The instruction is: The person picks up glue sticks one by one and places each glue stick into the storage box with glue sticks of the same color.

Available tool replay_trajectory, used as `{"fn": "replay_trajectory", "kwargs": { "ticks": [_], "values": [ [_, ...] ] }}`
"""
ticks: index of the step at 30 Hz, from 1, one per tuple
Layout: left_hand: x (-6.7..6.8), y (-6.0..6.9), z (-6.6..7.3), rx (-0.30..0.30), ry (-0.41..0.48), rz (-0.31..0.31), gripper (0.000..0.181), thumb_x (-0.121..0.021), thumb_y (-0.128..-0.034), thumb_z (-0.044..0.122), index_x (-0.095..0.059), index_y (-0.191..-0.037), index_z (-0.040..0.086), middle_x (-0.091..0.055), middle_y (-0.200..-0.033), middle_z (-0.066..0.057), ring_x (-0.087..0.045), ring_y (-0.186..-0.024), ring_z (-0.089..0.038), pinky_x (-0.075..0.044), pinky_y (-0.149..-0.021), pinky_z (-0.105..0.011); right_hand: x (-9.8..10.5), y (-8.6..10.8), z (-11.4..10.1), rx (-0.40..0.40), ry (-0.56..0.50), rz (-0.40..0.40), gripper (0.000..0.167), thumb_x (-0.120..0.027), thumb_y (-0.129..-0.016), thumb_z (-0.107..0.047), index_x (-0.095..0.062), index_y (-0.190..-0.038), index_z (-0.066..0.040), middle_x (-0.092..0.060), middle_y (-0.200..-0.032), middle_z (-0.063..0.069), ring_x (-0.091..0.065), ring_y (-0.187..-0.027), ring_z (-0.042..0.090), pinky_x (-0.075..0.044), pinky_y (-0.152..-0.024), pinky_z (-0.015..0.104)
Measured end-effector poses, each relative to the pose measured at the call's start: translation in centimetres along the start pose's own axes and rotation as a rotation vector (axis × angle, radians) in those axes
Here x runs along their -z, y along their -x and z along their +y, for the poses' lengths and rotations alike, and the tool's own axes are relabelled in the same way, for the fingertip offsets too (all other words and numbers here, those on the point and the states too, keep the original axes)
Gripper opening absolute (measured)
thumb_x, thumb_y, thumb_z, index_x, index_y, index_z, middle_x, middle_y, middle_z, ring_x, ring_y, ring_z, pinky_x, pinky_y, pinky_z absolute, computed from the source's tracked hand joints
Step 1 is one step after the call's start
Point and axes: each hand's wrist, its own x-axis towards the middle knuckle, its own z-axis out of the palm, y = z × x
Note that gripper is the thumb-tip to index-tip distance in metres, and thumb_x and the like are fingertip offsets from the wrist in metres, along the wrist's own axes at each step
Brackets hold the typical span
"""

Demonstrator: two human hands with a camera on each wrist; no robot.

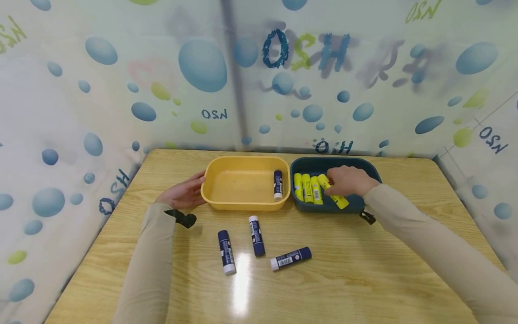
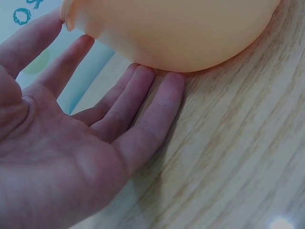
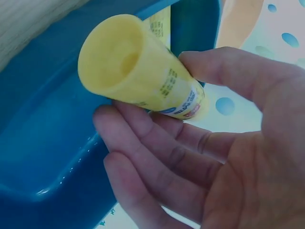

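Observation:
My right hand point(image 1: 349, 181) pinches a yellow glue stick point(image 3: 167, 88) between thumb and fingers, tilted inside the dark blue bin point(image 1: 366, 166). To its left, several more yellow glue sticks point(image 1: 307, 189) lie side by side in that bin. My left hand point(image 1: 184, 191) has its fingers stretched out, their tips touching the outer left side of the yellow-orange bin point(image 2: 176, 38). One navy glue stick point(image 1: 278, 184) with a white end lies along the right inner wall of the yellow-orange bin.
In front of the bins, three navy glue sticks lie on the wooden table point(image 1: 356, 279): one at left point(image 1: 226, 252), one in the middle point(image 1: 256, 236), one at right point(image 1: 291, 258). The bins stand next to each other near a printed curtain point(image 1: 259, 103).

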Motion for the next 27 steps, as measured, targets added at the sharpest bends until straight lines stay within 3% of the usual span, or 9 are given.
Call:
{"fn": "replay_trajectory", "kwargs": {
  "ticks": [18,27],
  "values": [
    [0.1,0.0,-0.1,-0.001,0.003,-0.002,0.06,-0.052,-0.1013,0.027,-0.024,-0.154,0.032,-0.027,-0.149,-0.003,-0.034,-0.13,-0.022,-0.036,-0.105,-0.043,0.2,-3.4,1.7,-0.123,-0.023,-0.09,0.027,-0.063,-0.091,-0.031,-0.061,-0.08,-0.005,-0.063,-0.067,0.009,-0.06,-0.057,0.019,-0.046,-0.055,0.031],
    [0.1,0.0,-0.1,-0.01,-0.007,-0.007,0.061,-0.052,-0.1012,0.028,-0.023,-0.154,0.03,-0.024,-0.152,-0.005,-0.032,-0.131,-0.023,-0.035,-0.106,-0.043,-0.2,-5.1,1.8,-0.157,-0.093,-0.188,0.027,-0.061,-0.09,-0.026,-0.062,-0.094,0.001,-0.066,-0.071,0.011,-0.06,-0.056,0.016,-0.049,-0.058,0.029]
  ]
}}
